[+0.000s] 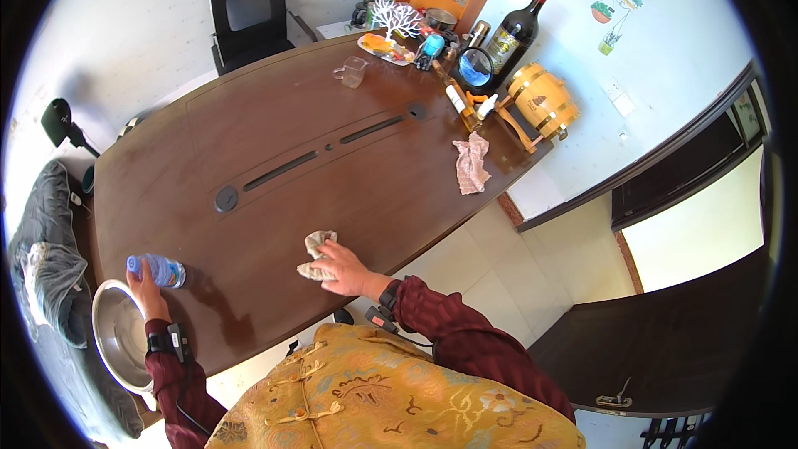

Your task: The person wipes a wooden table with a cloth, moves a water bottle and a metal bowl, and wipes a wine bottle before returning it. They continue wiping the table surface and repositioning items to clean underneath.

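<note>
My left hand point(148, 295) grips a small plastic bottle point(163, 272) with a blue cap near the table's left end. Just beside that wrist stands a metal basin point(115, 330), partly behind my forearm. Under my right hand point(346, 269) is a crumpled pale cloth point(319, 255), pressed on the dark brown wooden table point(268, 137). A wet-looking dark patch point(227, 308) marks the tabletop between the bottle and the front edge. Farther right lies a crumpled pink cloth point(472, 163).
At the far right end stand a wooden barrel point(543, 100) on a stand, a large dark wine bottle point(514, 37), and a lying glass bottle point(458, 100). A clear glass jug point(353, 71) sits near the back edge. Behind the table is a black office chair point(249, 19).
</note>
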### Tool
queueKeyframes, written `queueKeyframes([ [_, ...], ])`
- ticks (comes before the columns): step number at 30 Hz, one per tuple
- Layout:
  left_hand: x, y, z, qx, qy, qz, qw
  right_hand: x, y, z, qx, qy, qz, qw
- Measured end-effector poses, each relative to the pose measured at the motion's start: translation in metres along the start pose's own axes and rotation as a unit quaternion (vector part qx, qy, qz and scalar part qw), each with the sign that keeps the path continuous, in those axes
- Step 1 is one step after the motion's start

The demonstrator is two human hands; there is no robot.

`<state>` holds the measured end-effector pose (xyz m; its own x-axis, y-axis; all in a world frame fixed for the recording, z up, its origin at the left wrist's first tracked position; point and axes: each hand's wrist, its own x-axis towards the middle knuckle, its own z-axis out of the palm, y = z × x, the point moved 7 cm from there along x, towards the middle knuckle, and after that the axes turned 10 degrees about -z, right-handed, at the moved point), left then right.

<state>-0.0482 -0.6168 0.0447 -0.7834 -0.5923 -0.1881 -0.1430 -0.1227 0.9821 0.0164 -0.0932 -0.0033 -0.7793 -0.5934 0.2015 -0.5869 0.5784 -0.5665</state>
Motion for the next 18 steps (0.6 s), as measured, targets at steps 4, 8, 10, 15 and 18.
queueKeyframes([
  [4, -0.017, 0.005, 0.003, -0.01, 0.004, -0.026, 1.0, 0.0, 0.035, -0.01, 0.266, 0.021, 0.08, 0.96],
  [8, -0.025, 0.006, -0.004, -0.008, 0.04, -0.046, 0.998, -0.03, 0.092, -0.084, 0.006, 0.251, 0.109, 0.962],
  [10, -0.021, 0.002, -0.011, 0.021, 0.051, -0.052, 0.997, -0.06, 0.122, -0.115, -0.101, 0.283, 0.165, 0.94],
  [15, -0.008, -0.017, -0.026, -0.03, -0.001, -0.035, 0.999, -0.147, 0.167, -0.171, -0.146, 0.314, 0.349, 0.871],
  [18, -0.015, -0.021, -0.033, -0.047, 0.002, -0.029, 0.998, -0.174, 0.176, -0.202, -0.206, 0.299, 0.343, 0.866],
])
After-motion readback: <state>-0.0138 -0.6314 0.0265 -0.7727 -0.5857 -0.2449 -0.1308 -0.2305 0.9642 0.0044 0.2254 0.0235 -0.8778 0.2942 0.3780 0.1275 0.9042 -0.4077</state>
